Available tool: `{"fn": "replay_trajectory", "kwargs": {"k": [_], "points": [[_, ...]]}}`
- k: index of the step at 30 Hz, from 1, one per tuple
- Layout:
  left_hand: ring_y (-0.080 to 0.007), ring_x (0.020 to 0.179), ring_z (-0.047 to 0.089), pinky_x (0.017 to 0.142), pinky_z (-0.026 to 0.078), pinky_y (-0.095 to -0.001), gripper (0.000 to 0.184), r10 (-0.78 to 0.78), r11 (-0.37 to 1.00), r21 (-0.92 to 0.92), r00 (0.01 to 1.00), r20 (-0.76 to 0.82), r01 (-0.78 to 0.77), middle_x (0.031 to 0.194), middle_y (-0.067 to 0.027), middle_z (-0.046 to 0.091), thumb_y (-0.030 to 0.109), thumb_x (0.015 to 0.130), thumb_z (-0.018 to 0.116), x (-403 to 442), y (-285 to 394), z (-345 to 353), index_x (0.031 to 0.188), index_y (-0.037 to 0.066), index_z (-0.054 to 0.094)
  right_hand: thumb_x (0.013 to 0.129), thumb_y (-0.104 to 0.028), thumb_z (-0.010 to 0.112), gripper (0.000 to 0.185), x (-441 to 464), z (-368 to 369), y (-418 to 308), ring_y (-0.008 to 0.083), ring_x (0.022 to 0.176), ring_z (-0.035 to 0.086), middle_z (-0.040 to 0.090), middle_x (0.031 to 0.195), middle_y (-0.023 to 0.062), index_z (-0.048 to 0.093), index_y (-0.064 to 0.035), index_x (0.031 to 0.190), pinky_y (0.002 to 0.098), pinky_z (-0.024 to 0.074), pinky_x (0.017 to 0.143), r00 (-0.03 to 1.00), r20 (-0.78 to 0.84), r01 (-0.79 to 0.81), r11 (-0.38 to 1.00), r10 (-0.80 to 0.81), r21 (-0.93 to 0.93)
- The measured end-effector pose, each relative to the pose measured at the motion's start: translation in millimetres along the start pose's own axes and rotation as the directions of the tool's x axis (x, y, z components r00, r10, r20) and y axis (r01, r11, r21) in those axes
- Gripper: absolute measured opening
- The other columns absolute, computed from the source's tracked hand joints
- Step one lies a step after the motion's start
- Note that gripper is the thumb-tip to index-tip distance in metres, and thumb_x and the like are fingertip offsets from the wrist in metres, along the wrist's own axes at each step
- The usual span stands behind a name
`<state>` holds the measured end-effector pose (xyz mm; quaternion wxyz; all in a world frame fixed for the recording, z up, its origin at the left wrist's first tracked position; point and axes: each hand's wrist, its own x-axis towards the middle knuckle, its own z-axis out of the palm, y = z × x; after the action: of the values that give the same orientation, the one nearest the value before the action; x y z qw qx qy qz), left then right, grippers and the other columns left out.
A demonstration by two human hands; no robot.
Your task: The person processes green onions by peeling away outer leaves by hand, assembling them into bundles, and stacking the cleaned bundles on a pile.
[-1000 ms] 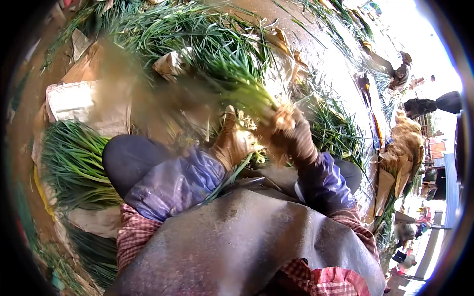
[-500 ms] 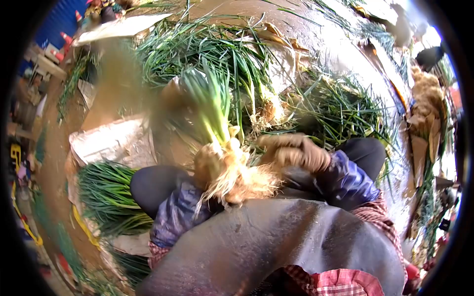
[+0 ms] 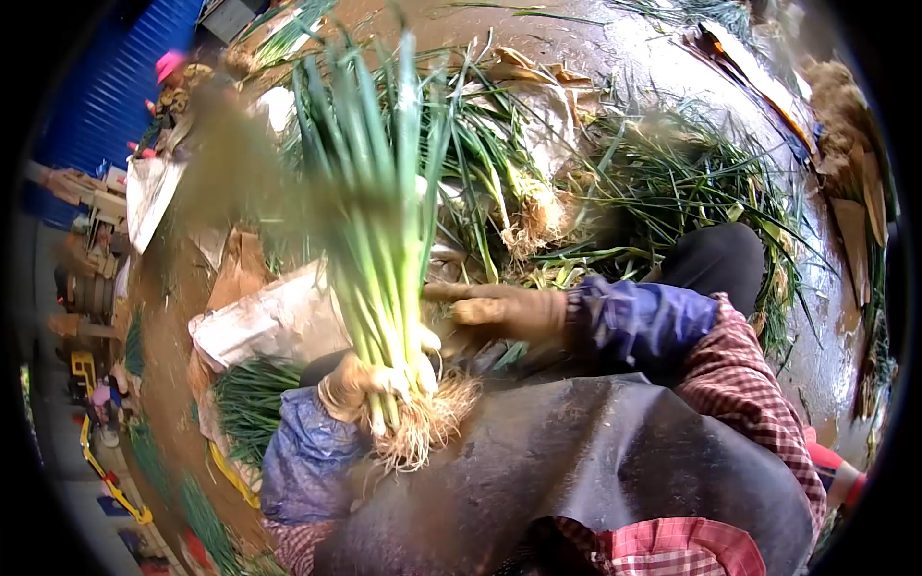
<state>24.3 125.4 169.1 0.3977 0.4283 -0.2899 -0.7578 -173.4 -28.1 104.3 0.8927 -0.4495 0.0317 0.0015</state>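
Observation:
A bunch of green onions [image 3: 379,278] stands nearly upright before me, leaves up and pale roots hanging over my dark apron [image 3: 576,461]. My gloved left hand [image 3: 351,386] is closed round its white stems just above the roots. To the right of the stems, my gloved right hand [image 3: 509,312] reaches across with its fingers stretched out and nothing seen in them. Its fingertips are close to the stalks; whether they touch is unclear. Behind lies another clump of onions with tangled roots [image 3: 536,213].
A heap of loose green leaves [image 3: 687,182] lies beyond my right knee. At my left are a pale flattened sack [image 3: 274,322] and a pile of green onions [image 3: 252,403]. Blue corrugated sheeting [image 3: 120,82] rises at the far left. A blurred smear covers part of the upper left.
My left hand has moved left and down with the green onions, which now stand more upright and show more fully. The right hand has shifted left towards the stalks, its fingers straighter. The view has turned slightly.

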Motion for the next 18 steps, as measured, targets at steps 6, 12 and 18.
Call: {"fn": "replay_trajectory", "kwargs": {"k": [6, 12, 18], "points": [[-0.0155, 0.074, 0.062, 0.065, 0.055, -0.0286, 0.052, -0.267, 0.891, 0.347, 0.956, -0.118, 0.292, 0.085, -0.0097, 0.063, 0.018, 0.071, 0.076, -35, 9, 22, 0.111, -0.003, 0.052, 0.079, -0.040, 0.065, 0.051, 32, -65, -28, 0.0247, 0.100, 0.056, 0.060, 0.109, 0.0132, 0.055, -0.0048, 0.115, 0.0416, 0.0457, 0.088, 0.813, -0.486, 0.468, 0.857, -0.321, 0.217], [-0.0130, 0.074, 0.060, 0.066, 0.050, -0.0271, 0.049, -0.322, 0.746, 0.503, 0.898, -0.300, 0.436, 0.085, -0.0055, 0.062, 0.016, 0.068, 0.077, -94, -21, 14, 0.108, -0.003, 0.056, 0.082, -0.024, 0.061, 0.022, -51, -278, -60, 0.0248, 0.081, 0.062, 0.064, 0.090, 0.0129, 0.062, -0.0050, 0.092, 0.0369, 0.0492, 0.074, 0.218, -0.768, 0.235, 0.796, -0.602, -0.558], [-0.0131, 0.076, 0.059, 0.068, 0.051, -0.0285, 0.053, -0.368, 0.816, 0.299, 0.843, -0.392, 0.495, 0.087, -0.0057, 0.061, 0.018, 0.067, 0.078, -107, -22, 19, 0.110, -0.002, 0.055, 0.084, -0.027, 0.058, 0.027, -179, -322, -98, 0.0221, 0.088, 0.061, 0.064, 0.098, 0.0100, 0.063, -0.0085, 0.103, 0.0328, 0.0487, 0.075, -0.351, -0.638, -0.661, 0.664, -0.685, -0.349]]}}
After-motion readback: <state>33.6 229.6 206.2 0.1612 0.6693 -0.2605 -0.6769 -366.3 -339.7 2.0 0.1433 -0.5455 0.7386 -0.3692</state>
